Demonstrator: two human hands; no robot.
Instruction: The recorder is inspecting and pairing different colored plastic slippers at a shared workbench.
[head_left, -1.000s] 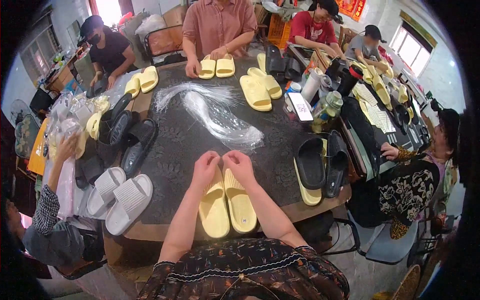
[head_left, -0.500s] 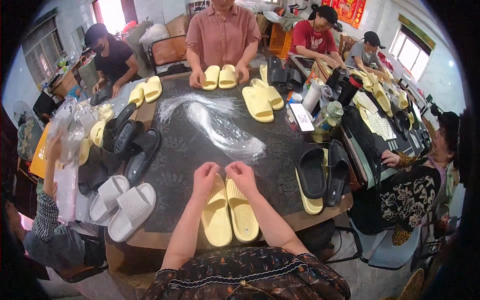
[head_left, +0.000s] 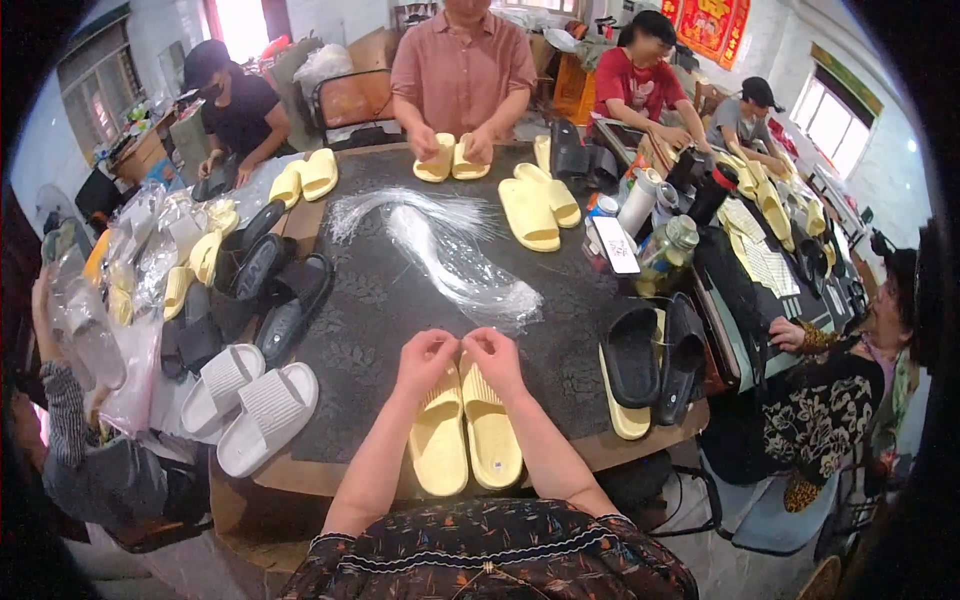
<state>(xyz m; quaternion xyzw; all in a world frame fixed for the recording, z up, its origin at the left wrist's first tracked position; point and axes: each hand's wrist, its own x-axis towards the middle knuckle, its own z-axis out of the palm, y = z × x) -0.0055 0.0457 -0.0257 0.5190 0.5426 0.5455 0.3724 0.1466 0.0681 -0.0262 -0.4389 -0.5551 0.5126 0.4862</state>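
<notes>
A pair of pale yellow slippers (head_left: pixel 440 445) lies side by side in front of me, heels toward my body. Over the toe end of the left slipper, my left hand (head_left: pixel 428 358) is closed in a pinch. My right hand (head_left: pixel 492 358) pinches the same way just beside it, above the right slipper's strap. The fingertips nearly meet; whatever is between them is too small to make out. Farther up the dark table mat (head_left: pixel 350 330) lies a bundle of thin clear plastic strands (head_left: pixel 425 215), partly in a clear wrapper.
White slippers (head_left: pixel 265 420) and black slippers (head_left: pixel 295 310) lie at left. More black slippers (head_left: pixel 632 350) lie on a yellow one at right, below a phone (head_left: pixel 615 245) and a jar (head_left: pixel 668 250). Across the table a person handles yellow slippers (head_left: pixel 433 160); other people work around.
My hands have come slightly closer together above the straps, still pinched. The person at left has moved their arm outward, by clear bags. The whole view has shifted a little.
</notes>
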